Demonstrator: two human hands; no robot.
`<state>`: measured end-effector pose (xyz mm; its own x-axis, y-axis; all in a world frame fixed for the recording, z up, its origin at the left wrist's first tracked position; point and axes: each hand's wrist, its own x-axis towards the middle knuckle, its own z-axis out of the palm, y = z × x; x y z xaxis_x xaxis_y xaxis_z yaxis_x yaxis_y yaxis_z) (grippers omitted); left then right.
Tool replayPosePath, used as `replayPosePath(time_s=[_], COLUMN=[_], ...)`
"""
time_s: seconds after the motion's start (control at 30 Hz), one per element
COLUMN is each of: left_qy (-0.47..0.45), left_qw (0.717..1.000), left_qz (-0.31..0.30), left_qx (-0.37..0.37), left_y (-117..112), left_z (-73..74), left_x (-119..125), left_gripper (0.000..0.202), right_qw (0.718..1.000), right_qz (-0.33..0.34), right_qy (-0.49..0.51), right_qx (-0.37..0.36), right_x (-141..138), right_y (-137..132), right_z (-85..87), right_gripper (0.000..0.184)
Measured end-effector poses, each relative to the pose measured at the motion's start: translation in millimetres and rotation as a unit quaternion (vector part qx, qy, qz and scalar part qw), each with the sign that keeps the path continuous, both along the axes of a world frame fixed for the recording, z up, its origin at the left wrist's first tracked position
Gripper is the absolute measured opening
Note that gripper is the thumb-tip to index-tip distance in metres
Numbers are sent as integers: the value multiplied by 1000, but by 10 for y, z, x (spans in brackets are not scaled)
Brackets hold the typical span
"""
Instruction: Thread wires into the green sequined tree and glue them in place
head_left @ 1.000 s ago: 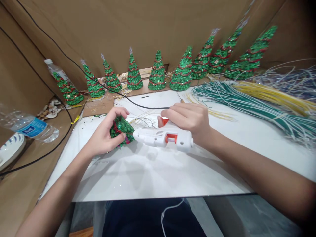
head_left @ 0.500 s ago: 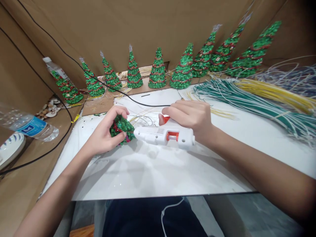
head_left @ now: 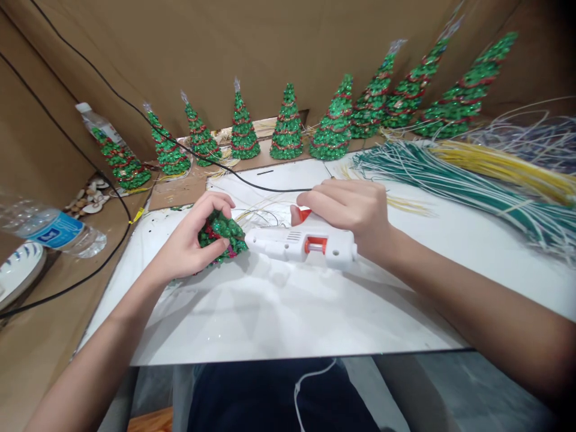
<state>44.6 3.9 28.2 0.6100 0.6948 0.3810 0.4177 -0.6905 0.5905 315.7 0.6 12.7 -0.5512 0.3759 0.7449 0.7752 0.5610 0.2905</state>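
My left hand [head_left: 193,237] is closed around a small green glittery Christmas tree [head_left: 228,229] with red trim, which lies tilted on its side over the white board [head_left: 270,324]. Fingers and thumb cover part of the tree. My right hand [head_left: 348,207] grips the handle of a white glue gun [head_left: 292,245] with orange parts, a finger by its trigger. The gun's nozzle points left and meets the right end of the tree; whether it touches I cannot tell. Thin pale wires [head_left: 258,215] lie just behind the tree.
Several finished-looking green trees [head_left: 288,129] stand along the back. Bundles of green and white wires [head_left: 441,186] and yellow wires [head_left: 504,165] lie at right. A black cable [head_left: 252,185] crosses above the board. At left are a water bottle [head_left: 60,231] and a plate [head_left: 20,270].
Both hands keep their holds on the tree and the glue gun, almost unmoved. The view has shifted very slightly.
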Motion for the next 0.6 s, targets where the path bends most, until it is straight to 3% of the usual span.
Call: replayPosePath(time_s=[0.23, 0.6], left_qy=[0, -1], left_qw=[1000, 1000], left_qz=[-4, -4], left_qx=[-9, -8], left_y=[15, 8], left_z=[-3, 13], left_x=[-1, 24], left_gripper=[29, 26], right_qw=[999, 999], right_qz=[-32, -29], right_qy=[9, 7], right_qx=[-20, -32], right_x=[-14, -7], right_y=[22, 11], right_z=[-27, -25], right_gripper=[30, 34])
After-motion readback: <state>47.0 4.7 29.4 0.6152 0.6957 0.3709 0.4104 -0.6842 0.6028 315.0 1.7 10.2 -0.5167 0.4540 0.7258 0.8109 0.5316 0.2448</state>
